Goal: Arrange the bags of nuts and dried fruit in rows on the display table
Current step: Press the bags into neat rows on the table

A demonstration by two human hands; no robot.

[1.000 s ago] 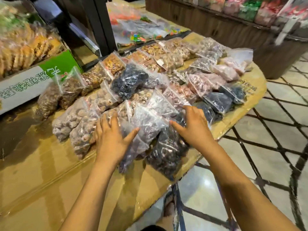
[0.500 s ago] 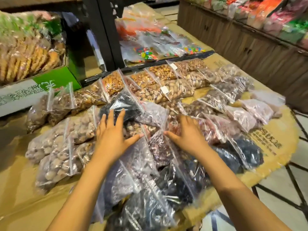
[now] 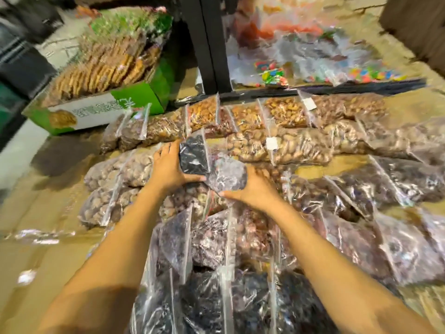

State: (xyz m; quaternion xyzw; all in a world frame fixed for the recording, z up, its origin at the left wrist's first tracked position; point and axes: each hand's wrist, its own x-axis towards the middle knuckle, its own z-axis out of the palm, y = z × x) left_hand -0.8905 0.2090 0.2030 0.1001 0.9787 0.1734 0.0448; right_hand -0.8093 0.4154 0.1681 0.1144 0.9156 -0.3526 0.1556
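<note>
Left hand [image 3: 168, 168] and right hand [image 3: 252, 189] clasping one dark bag [image 3: 193, 156] between them.
Lifted above rows of bags on the display table [image 3: 48, 249].

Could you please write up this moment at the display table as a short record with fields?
Setting: display table covered with clear bags of nuts and dried fruit
Left hand: gripping the left side of a dark fruit bag
Right hand: cupping a paler crinkled bag from below and from the right
Back row: bags of golden-brown nuts, two bags behind carrying white labels
Near edge: dark fruit bags overlapping
Left rear: green and white box of biscuits
Behind: black post, bright sweets
Image quality: motion blur at the edges
</note>
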